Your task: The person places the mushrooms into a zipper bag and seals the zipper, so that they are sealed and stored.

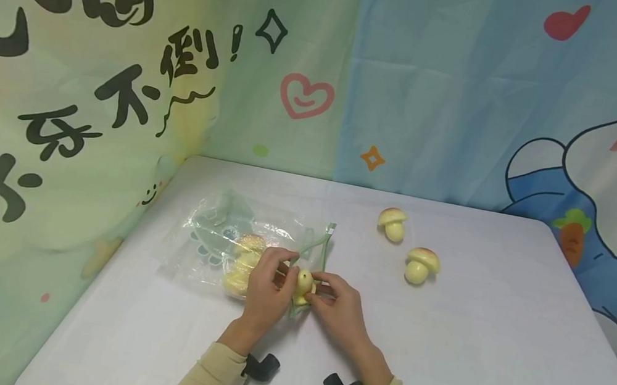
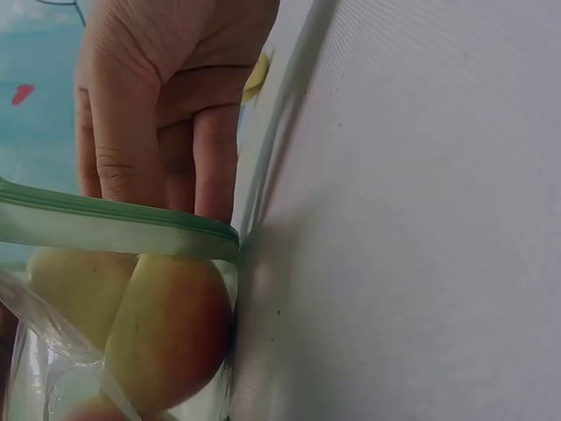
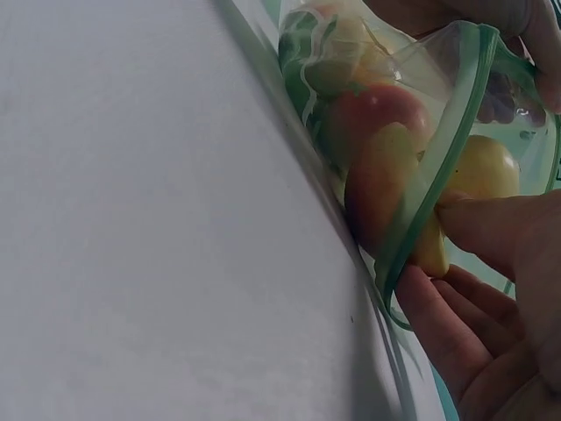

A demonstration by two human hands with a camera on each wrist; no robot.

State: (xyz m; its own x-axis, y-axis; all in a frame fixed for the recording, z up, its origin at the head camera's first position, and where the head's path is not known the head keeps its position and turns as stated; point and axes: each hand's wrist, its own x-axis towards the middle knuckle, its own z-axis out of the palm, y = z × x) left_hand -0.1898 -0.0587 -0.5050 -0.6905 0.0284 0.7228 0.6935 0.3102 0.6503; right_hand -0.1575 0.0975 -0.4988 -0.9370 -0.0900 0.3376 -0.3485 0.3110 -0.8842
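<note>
- Workpiece: one toy mushroom sits at the mouth of the clear bag, lower center of the frame.
- Right grip: the right hand pinches this mushroom between thumb and fingers.
- Left grip: the left hand holds the bag beside its green zip rim.
- Other pieces: several mushrooms lie inside the bag, left of center; an upper mushroom and a lower mushroom rest on the counter, right of center.
- Procedure: the step appears to be passing the mushroom through the mouth. Keep the rim spread and steady; guide the wide cap past without snagging the zip.
- Caution: excess pull could tip the bag.
</note>
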